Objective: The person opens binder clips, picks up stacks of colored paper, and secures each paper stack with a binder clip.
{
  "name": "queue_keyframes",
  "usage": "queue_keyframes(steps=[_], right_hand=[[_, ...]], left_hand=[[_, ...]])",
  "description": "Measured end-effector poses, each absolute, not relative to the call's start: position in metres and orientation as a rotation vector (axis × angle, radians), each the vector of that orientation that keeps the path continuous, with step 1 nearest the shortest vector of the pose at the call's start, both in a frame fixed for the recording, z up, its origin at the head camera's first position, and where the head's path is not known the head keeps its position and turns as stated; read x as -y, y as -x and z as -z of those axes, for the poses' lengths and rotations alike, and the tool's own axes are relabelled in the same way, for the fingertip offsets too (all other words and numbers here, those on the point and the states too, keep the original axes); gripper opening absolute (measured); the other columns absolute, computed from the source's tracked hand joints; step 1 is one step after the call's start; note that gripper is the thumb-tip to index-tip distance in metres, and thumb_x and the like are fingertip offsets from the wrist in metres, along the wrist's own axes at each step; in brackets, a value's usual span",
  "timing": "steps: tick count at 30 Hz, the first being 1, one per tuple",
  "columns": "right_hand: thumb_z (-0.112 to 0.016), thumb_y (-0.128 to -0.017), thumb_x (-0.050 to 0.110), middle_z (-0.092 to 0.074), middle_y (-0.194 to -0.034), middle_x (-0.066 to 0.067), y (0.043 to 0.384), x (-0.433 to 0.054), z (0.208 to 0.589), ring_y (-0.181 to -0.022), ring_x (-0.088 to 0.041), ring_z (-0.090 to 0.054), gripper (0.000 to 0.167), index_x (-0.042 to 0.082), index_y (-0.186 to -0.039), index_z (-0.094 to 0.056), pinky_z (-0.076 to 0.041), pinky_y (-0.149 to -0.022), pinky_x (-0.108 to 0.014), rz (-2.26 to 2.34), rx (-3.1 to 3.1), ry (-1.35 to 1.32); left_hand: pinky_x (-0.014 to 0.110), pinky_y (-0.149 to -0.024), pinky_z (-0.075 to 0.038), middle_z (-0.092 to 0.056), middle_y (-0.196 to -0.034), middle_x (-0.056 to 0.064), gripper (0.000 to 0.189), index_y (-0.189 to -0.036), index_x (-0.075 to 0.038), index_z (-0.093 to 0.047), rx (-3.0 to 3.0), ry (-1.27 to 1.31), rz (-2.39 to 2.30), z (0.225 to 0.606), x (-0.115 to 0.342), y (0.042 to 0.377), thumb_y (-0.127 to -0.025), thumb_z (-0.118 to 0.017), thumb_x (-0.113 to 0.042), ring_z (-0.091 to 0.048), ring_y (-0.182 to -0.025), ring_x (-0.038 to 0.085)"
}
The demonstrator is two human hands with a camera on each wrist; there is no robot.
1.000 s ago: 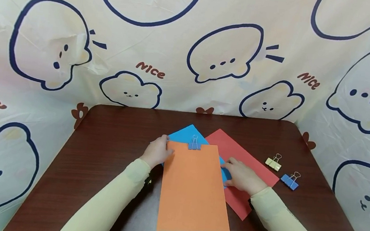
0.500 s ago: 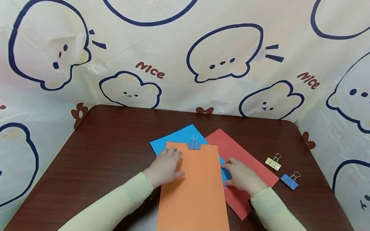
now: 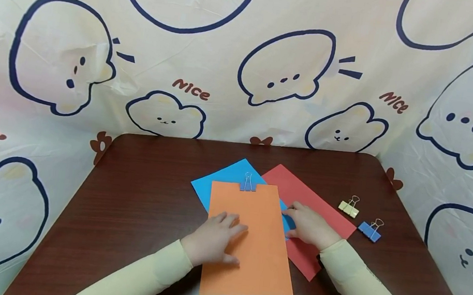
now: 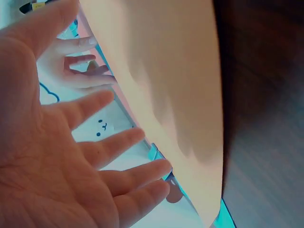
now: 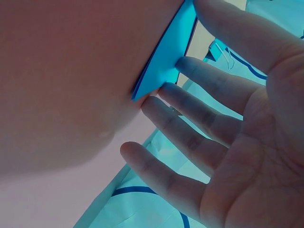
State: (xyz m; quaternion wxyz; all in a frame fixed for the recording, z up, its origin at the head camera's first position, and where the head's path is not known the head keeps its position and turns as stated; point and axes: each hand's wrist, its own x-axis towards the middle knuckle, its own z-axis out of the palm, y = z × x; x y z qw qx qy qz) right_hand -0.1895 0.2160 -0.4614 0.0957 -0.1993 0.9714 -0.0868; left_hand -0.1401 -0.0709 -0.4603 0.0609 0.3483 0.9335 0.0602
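Observation:
A sheet of orange paper [image 3: 257, 252] lies on the table, with a blue binder clip [image 3: 247, 186] at its top edge. Spread over the left part of that sheet is my left hand [image 3: 214, 240]; in the left wrist view its palm [image 4: 52, 161] shows with fingers apart, holding nothing. Blue paper [image 3: 217, 180] sticks out from beneath the orange on both sides. Over red paper [image 3: 301, 194], my right hand [image 3: 310, 227] has its fingertips at the blue paper's right corner. In the right wrist view those fingers are extended, right at the blue paper's tip [image 5: 166, 61].
To the right of the red paper, a pale yellow binder clip [image 3: 348, 209] and a second blue binder clip [image 3: 369, 232] lie on the dark brown table [image 3: 140, 180]. A cloth [image 3: 223, 68] printed with cartoon bears hangs behind and at the sides.
My left hand has left the orange sheet's upper left corner and come down its left side toward me, fingers spreading. The right hand and the papers have stayed put.

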Motion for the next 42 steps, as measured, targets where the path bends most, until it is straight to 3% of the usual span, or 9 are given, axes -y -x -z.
queue_keyframes(steps=[24, 42], right_hand=[[-0.089, -0.08, 0.025, -0.06, -0.126, -0.018, 0.19, -0.217, 0.466, -0.112, -0.033, -0.061, 0.061, 0.002, -0.133, -0.068, -0.058, -0.095, -0.046, 0.284, -2.883, 0.608], [-0.09, -0.08, 0.023, -0.059, -0.128, -0.019, 0.189, -0.218, 0.464, -0.117, -0.036, -0.06, 0.061, 0.002, -0.133, -0.068, -0.058, -0.096, -0.047, 0.301, -2.883, 0.615]], left_hand=[[0.065, -0.112, -0.04, -0.034, -0.165, 0.014, 0.089, -0.153, -0.025, -0.049, -2.665, -0.904, -0.25, 0.466, 0.086, 0.133, -0.078, -0.085, -0.057, -0.033, -0.149, 0.051], [0.069, -0.112, -0.038, -0.034, -0.165, 0.015, 0.089, -0.152, -0.022, -0.051, -2.673, -0.841, -0.31, 0.467, 0.105, 0.145, -0.077, -0.089, -0.051, -0.031, -0.149, 0.053]])
